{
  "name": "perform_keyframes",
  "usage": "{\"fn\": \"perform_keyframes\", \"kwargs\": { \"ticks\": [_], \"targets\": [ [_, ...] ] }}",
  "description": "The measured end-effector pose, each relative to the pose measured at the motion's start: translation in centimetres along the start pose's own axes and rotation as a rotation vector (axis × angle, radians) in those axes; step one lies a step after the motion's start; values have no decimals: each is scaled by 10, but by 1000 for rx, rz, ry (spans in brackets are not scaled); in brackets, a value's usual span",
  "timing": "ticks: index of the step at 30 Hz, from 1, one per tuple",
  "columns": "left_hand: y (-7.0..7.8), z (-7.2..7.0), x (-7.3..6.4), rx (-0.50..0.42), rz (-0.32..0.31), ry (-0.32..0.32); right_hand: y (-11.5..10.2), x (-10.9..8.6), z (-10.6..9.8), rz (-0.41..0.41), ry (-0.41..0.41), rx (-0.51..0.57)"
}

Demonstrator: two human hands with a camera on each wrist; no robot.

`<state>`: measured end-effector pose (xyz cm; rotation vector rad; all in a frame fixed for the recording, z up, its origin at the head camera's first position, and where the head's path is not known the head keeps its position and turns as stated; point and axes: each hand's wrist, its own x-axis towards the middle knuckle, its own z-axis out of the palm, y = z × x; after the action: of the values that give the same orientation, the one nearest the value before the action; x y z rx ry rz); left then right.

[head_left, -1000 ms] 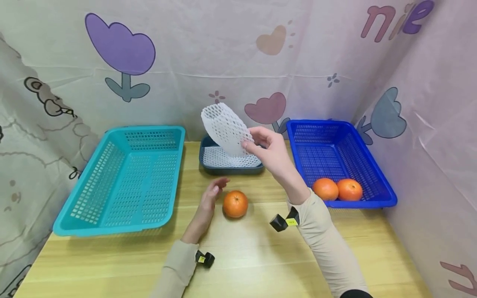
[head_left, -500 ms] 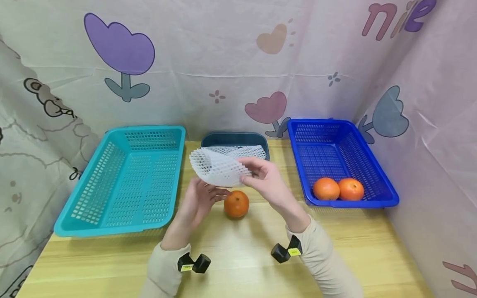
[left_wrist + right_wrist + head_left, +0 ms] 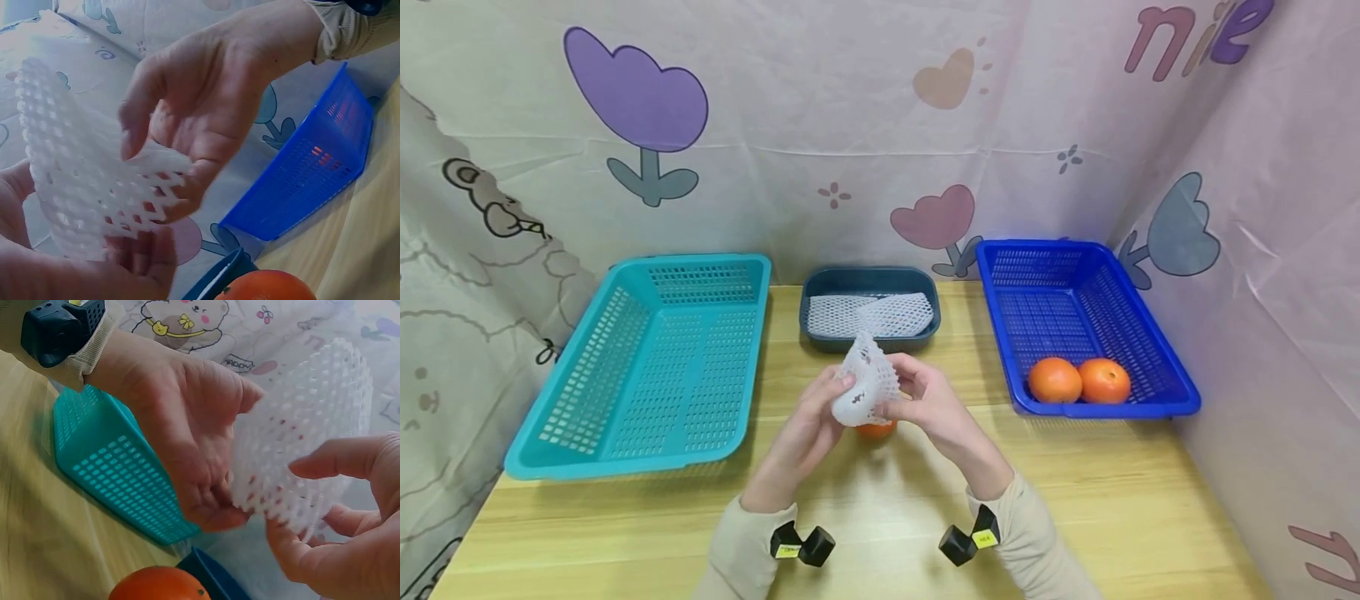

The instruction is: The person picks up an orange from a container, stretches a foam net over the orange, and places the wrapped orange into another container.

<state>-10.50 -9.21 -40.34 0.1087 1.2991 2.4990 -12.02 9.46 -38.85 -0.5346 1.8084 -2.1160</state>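
Both hands hold a white foam fruit net (image 3: 867,385) above the table, in front of the small tray. My left hand (image 3: 805,429) grips its left side, with the thumb on the mesh. The right edge is pinched by my right hand (image 3: 934,410). In the right wrist view the net (image 3: 306,425) bulges open between the two hands, and the right thumb presses its face. Directly below sits an orange (image 3: 876,430), partly hidden by the net in the head view; its top also shows at the bottom of the left wrist view.
A dark blue tray (image 3: 868,343) at the back holds more flat foam nets (image 3: 895,315). A turquoise basket (image 3: 681,375) stands on the left. On the right, a blue basket (image 3: 1037,308) contains two oranges (image 3: 1078,381). Printed cloth (image 3: 790,100) hangs behind the table.
My right hand has brought the net down from above the tray toward the orange. My left hand has risen from beside the orange and taken hold of the net's other side.
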Motion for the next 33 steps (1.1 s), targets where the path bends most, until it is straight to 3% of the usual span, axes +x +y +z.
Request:
{"fn": "perform_keyframes", "kwargs": {
  "ticks": [4, 8, 11, 13, 19, 22, 25, 28, 33],
  "targets": [
    [1, 0, -1, -38, 64, 59, 6, -3, -4, 102, -74, 63],
    [4, -2, -1, -65, 132, 35, 11, -4, -9, 199, -166, 154],
    [6, -4, -2, -82, 153, 15, 16, -5, -13, 226, -242, 240],
    [5, -6, -2, -89, 156, 11, 19, -5, -17, 214, -297, 316],
    [-1, -10, -3, -50, 150, 7, 26, -3, -26, 73, -427, 567],
    [-7, -12, -4, -45, 139, -34, 24, -2, -28, 52, -410, 715],
    [-12, -14, -6, -47, 125, -101, 20, -1, -29, 55, -335, 813],
    [-16, -14, -6, -53, 88, -168, 17, 0, -29, 55, -252, 845],
    [-20, -14, -9, -53, -36, -229, 14, 4, -27, 65, -105, 847]
  ]
}}
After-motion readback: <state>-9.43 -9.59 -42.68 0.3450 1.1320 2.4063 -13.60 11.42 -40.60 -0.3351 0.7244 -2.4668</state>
